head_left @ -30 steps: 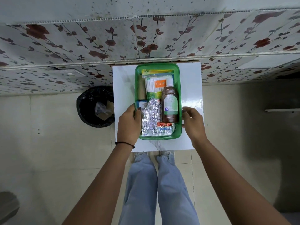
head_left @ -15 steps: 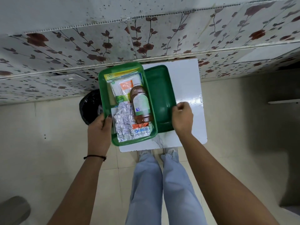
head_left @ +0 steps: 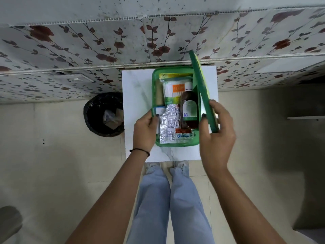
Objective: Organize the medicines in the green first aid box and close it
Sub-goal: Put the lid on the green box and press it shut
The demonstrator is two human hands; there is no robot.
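The green first aid box (head_left: 154,88) sits open on a small white table (head_left: 137,95). Inside lie a brown syrup bottle (head_left: 190,108), a white and green pack of swabs (head_left: 173,93), silver blister strips (head_left: 168,125) and a small red and white strip (head_left: 183,135). My left hand (head_left: 145,131) grips the box's left rim. My right hand (head_left: 217,136) holds the green lid (head_left: 202,88) on edge, tilted above the box's right side.
A black bin (head_left: 103,114) with rubbish stands on the floor left of the table. A floral-patterned wall (head_left: 105,41) runs right behind the table. My legs in light jeans (head_left: 168,199) stand at the table's front edge.
The box came back onto the table's middle with my left hand. My right hand lifted the lid from flat on the table to standing on edge over the box's right side.
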